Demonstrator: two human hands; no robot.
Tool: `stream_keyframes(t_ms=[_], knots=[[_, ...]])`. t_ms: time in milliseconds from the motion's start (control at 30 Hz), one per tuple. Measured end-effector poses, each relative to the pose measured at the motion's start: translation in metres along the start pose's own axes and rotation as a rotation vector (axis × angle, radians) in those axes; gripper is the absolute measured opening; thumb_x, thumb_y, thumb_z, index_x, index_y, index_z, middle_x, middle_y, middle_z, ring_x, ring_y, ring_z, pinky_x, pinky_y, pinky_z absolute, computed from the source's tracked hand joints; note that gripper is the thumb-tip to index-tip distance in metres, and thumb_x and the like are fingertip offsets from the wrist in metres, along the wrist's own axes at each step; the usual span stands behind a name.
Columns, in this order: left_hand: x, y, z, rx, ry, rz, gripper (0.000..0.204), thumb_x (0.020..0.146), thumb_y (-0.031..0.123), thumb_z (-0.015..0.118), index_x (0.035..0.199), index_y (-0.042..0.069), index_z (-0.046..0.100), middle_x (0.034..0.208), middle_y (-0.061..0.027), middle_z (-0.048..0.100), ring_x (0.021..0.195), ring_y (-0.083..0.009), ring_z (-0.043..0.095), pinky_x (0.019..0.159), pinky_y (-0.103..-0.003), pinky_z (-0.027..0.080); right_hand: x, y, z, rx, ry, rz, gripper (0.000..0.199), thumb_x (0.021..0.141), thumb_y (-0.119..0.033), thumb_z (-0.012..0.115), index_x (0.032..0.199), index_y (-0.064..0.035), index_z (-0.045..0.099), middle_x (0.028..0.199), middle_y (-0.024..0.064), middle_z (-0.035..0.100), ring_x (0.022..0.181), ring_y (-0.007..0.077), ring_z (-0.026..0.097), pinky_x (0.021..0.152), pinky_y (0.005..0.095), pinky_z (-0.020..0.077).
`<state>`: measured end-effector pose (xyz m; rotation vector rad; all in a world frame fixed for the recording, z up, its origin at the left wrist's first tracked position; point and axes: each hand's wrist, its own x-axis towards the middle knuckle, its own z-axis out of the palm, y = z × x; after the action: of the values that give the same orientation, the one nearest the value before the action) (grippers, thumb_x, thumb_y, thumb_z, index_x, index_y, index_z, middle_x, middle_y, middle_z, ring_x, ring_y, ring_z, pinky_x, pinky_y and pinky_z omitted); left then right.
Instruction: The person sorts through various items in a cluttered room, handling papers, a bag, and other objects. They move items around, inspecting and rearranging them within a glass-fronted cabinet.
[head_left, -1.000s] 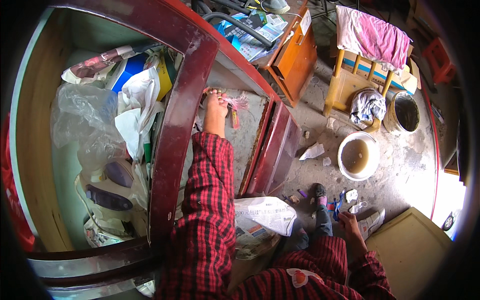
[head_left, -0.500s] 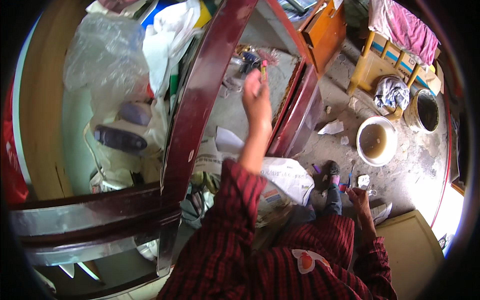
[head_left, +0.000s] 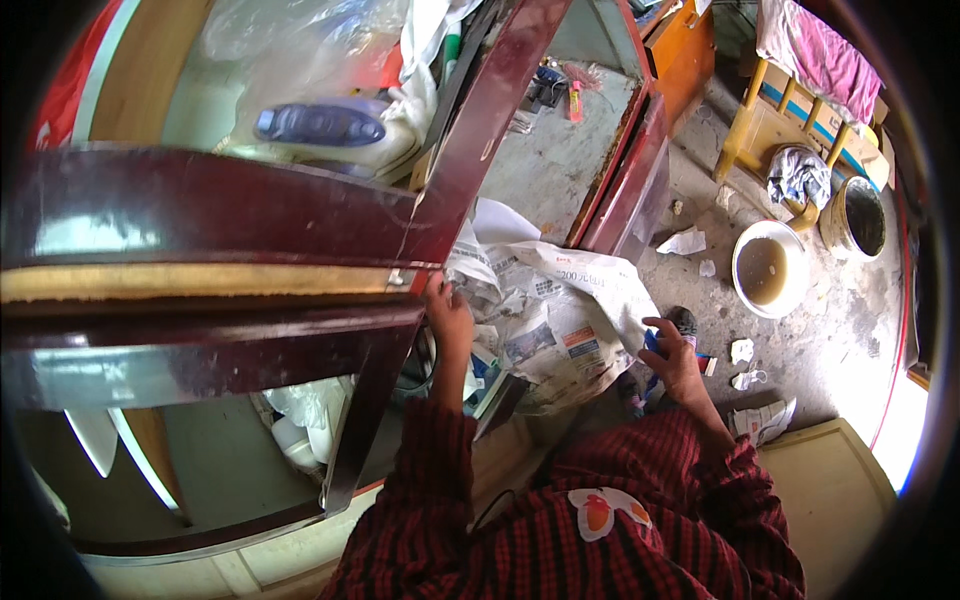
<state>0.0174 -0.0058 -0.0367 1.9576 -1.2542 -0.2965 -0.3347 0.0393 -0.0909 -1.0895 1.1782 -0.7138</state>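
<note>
We see the crumpled newspaper (head_left: pixel 575 335) spread between the two hands; its left part lies just beside the fingers of the left hand (head_left: pixel 451 318), bent at a corner of the dark red cabinet (head_left: pixel 200 205), and we cannot tell whether they grip anything; its right edge lies by the right hand (head_left: pixel 680 368), whose fingers curl narrowly around a blue strip (head_left: pixel 652 341).

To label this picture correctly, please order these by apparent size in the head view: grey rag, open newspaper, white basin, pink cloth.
1. open newspaper
2. pink cloth
3. white basin
4. grey rag
</note>
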Motion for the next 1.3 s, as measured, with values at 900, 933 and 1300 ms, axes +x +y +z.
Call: stream_keyframes(t_ms=[900, 933, 1300], knots=[[0.062, 0.154, 0.118, -0.76, -0.619, -0.5, 0.015, 0.085, 0.018, 0.058, 0.095, 0.007, 0.057, 0.079, -0.0068, 0.062, 0.061, -0.0138, 0.054, 0.059, -0.028, 0.048, -0.043, 0.059, -0.036, 0.048, 0.122, 0.113, 0.015, 0.076, -0.01, 0.063, 0.087, 0.0002, 0.062, 0.064, -0.0014, 0.051, 0.059, 0.0044, 0.043, 0.052, 0.0213, 0.0355], [0.084, 0.134, 0.147, -0.798, -0.657, -0.572, 0.013, 0.084, 0.021, 0.06, 0.086, 0.008, 0.057, 0.075, -0.0057, 0.06, 0.059, -0.015, 0.054, 0.058, -0.03, 0.048, -0.044, 0.061, -0.04, 0.086, 0.137, 0.117, 0.015, 0.076, -0.01, 0.063, 0.086, 0.0005, 0.062, 0.066, 0.0, 0.055, 0.06, 0.0047, 0.046, 0.054, 0.0214, 0.038], [0.213, 0.139, 0.284, -0.618, -0.309, -0.568, 0.017, 0.074, 0.005, 0.068, 0.082, -0.004, 0.056, 0.069, -0.0104, 0.058, 0.049, -0.0207, 0.055, 0.041, -0.032, 0.053, -0.043, 0.083, -0.12, 0.091, 0.307, 0.34, 0.013, 0.076, -0.011, 0.062, 0.085, -0.0001, 0.062, 0.068, -0.0004, 0.058, 0.061, 0.0055, 0.05, 0.054, 0.022, 0.0398]])
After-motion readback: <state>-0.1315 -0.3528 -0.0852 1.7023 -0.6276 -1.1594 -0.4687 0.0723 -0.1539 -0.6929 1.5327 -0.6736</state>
